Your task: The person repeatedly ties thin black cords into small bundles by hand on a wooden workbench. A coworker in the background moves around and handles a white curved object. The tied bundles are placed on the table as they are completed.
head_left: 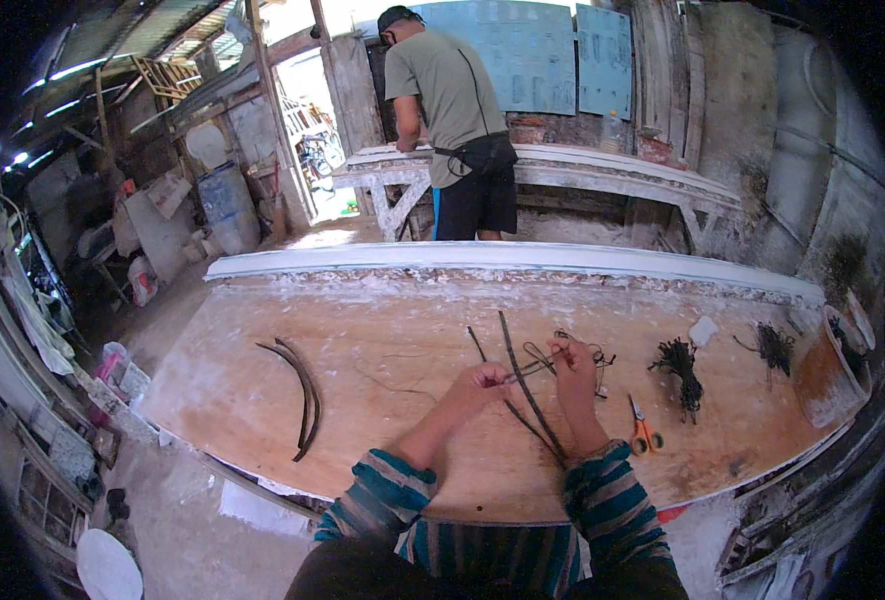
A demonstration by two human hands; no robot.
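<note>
My left hand (484, 382) is closed, its fingertips pinching a thin black cord near two long dark strips. My right hand (574, 366), a little to the right and higher, pinches the looped black cord (537, 356) as well. Between the hands the cord passes across the dark strips (524, 392), which lie on the wooden tabletop (402, 330) and meet near my right cuff. Orange-handled scissors (644, 430) lie just right of my right wrist. Further right rests a bundle of black cords (677, 372).
Two curved dark strips (308, 395) lie on the left of the table. At the right are another cord bundle (770, 346), a white lump (703, 331) and a tipped bucket (830, 375). A long white moulding (502, 257) runs along the far edge. Another person (452, 110) works at a bench beyond.
</note>
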